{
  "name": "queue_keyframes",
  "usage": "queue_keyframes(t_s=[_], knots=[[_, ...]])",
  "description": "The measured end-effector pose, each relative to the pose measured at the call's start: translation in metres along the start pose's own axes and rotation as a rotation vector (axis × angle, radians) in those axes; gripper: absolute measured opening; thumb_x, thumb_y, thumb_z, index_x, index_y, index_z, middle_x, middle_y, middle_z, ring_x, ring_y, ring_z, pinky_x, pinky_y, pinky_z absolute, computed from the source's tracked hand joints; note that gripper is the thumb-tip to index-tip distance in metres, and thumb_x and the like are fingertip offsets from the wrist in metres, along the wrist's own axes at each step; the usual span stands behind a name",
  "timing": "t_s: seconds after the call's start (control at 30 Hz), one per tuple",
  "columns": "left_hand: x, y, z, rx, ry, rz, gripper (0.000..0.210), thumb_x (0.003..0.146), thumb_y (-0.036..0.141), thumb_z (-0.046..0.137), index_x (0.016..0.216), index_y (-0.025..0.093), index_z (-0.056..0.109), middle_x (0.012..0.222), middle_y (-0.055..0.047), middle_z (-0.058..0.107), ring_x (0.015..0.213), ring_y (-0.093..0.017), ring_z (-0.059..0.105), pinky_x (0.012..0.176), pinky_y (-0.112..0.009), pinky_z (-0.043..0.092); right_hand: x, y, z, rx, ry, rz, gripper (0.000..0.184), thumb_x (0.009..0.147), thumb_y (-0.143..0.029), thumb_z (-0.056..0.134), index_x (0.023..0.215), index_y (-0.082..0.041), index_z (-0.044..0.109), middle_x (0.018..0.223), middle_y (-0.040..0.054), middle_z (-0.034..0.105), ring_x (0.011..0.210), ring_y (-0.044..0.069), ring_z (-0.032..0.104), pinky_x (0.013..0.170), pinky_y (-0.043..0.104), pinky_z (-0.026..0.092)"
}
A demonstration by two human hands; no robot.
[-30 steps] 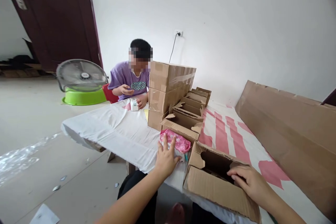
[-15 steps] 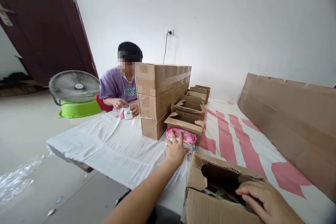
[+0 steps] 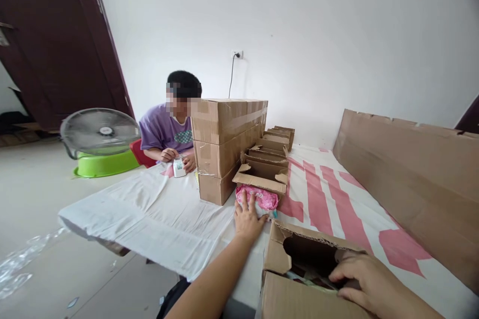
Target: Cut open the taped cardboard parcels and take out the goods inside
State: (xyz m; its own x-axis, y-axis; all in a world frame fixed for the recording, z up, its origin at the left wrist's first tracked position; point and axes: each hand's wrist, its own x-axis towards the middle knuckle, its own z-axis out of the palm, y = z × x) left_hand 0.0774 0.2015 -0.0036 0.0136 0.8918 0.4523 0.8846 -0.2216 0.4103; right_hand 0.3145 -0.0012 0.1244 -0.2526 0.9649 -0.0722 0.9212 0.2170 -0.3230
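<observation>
My left hand point(image 3: 249, 218) lies with spread fingers on a pink and white soft packet point(image 3: 264, 197). The packet leans against the front of an open cardboard box point(image 3: 262, 172) in a row. At the lower right, nearer to me, stands another open cardboard box point(image 3: 310, 295). Over its right end my right hand point(image 3: 368, 279) is curled, with thumb and fingers at the edge of the opening. Inside this box some pale green and white material point(image 3: 310, 280) shows; the rest of the inside is dark.
Taped cartons point(image 3: 214, 159) are stacked three high left of the row of open boxes. Beyond them a person in a purple shirt point(image 3: 157, 129) handles a small white object point(image 3: 179, 167). A large cardboard sheet point(image 3: 404, 179) stands at the right. A fan point(image 3: 99, 132) sits by a green tub point(image 3: 107, 162).
The view has shifted slightly, so the scene sits a little lower and further left. My left hand stays on the pink packet, and my right hand reaches slightly further into the near box's opening.
</observation>
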Motion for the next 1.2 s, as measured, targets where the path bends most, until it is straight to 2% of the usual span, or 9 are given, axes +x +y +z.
queue_keyframes(t_s=[0.2, 0.3, 0.4, 0.5, 0.6, 0.67, 0.8, 0.97, 1.2], knots=[[-0.003, -0.006, -0.01, -0.167, -0.023, -0.007, 0.085, 0.077, 0.041, 0.067, 0.148, 0.02, 0.026, 0.16, -0.015, 0.014, 0.142, -0.044, 0.021, 0.107, -0.059, 0.033, -0.001, -0.016, -0.007, -0.123, 0.011, -0.062, 0.022, 0.077, -0.02, 0.06, 0.082, -0.035, 0.076, 0.081, -0.0028, 0.075, 0.079, 0.02, 0.066, 0.07, 0.028, 0.045], [-0.019, -0.011, -0.02, -0.293, 0.083, -0.007, 0.067, 0.085, 0.043, 0.059, 0.143, 0.019, 0.035, 0.159, -0.016, 0.016, 0.145, -0.041, 0.014, 0.112, -0.061, 0.025, -0.002, -0.017, -0.003, -0.163, 0.1, -0.018, 0.034, 0.075, -0.011, 0.052, 0.086, -0.033, 0.076, 0.084, -0.0023, 0.076, 0.079, 0.019, 0.068, 0.072, 0.028, 0.047], [-0.046, -0.017, -0.032, -0.617, 0.096, 0.184, 0.056, 0.094, 0.049, 0.041, 0.142, 0.022, 0.033, 0.155, -0.014, 0.026, 0.144, -0.033, 0.023, 0.114, -0.055, 0.026, -0.001, -0.018, -0.002, -0.205, 0.158, 0.019, 0.032, 0.074, -0.014, 0.055, 0.088, -0.033, 0.076, 0.085, -0.0025, 0.076, 0.079, 0.021, 0.069, 0.072, 0.03, 0.047], [-0.074, -0.019, -0.04, -1.089, -0.29, 0.433, 0.076, 0.09, 0.068, 0.029, 0.151, 0.024, 0.015, 0.155, -0.012, 0.03, 0.143, -0.034, 0.026, 0.113, -0.051, 0.031, 0.004, -0.017, -0.005, -0.203, 0.07, 0.025, 0.017, 0.075, -0.034, 0.065, 0.087, -0.033, 0.077, 0.085, -0.0011, 0.077, 0.083, 0.024, 0.07, 0.074, 0.032, 0.047], [-0.087, -0.016, -0.046, -1.374, -0.652, 0.513, 0.099, 0.078, 0.079, 0.038, 0.153, 0.023, 0.007, 0.16, -0.01, 0.018, 0.147, -0.037, 0.008, 0.118, -0.051, 0.019, 0.011, -0.014, -0.012, -0.095, -0.109, -0.015, 0.025, 0.077, -0.046, 0.064, 0.094, -0.033, 0.077, 0.096, -0.0003, 0.077, 0.092, 0.025, 0.069, 0.079, 0.032, 0.047], [-0.088, -0.014, -0.048, -1.416, -0.751, 0.524, 0.109, 0.07, 0.081, 0.048, 0.153, 0.024, 0.005, 0.162, -0.007, 0.011, 0.148, -0.037, 0.001, 0.12, -0.05, 0.009, 0.015, -0.011, -0.017, 0.0, -0.208, -0.034, 0.031, 0.076, -0.047, 0.064, 0.101, -0.032, 0.075, 0.103, -0.0005, 0.076, 0.096, 0.024, 0.068, 0.081, 0.03, 0.047], [-0.084, -0.012, -0.049, -1.384, -0.771, 0.494, 0.115, 0.064, 0.083, 0.054, 0.153, 0.025, 0.011, 0.161, -0.008, 0.014, 0.147, -0.038, 0.004, 0.12, -0.052, 0.005, 0.016, -0.008, -0.021, 0.117, -0.302, -0.026, 0.041, 0.073, -0.047, 0.066, 0.108, -0.028, 0.073, 0.105, -0.0004, 0.075, 0.093, 0.021, 0.069, 0.076, 0.026, 0.049], [-0.085, -0.012, -0.052, -1.377, -0.711, 0.471, 0.109, 0.065, 0.082, 0.054, 0.152, 0.024, 0.02, 0.16, -0.011, 0.02, 0.146, -0.04, 0.01, 0.119, -0.054, 0.01, 0.008, -0.013, -0.014, -0.008, -0.149, -0.07, 0.026, 0.075, -0.036, 0.063, 0.096, -0.027, 0.076, 0.097, 0.0009, 0.076, 0.091, 0.021, 0.068, 0.08, 0.027, 0.048], [-0.102, -0.013, -0.056, -1.347, -0.705, 0.481, 0.128, 0.056, 0.082, 0.063, 0.153, 0.025, 0.001, 0.162, -0.011, 0.009, 0.146, -0.041, 0.005, 0.119, -0.054, 0.01, 0.004, -0.023, -0.007, -0.147, -0.025, -0.067, 0.02, 0.077, -0.03, 0.062, 0.092, -0.025, 0.074, 0.094, 0.0026, 0.076, 0.088, 0.021, 0.068, 0.076, 0.027, 0.046]])
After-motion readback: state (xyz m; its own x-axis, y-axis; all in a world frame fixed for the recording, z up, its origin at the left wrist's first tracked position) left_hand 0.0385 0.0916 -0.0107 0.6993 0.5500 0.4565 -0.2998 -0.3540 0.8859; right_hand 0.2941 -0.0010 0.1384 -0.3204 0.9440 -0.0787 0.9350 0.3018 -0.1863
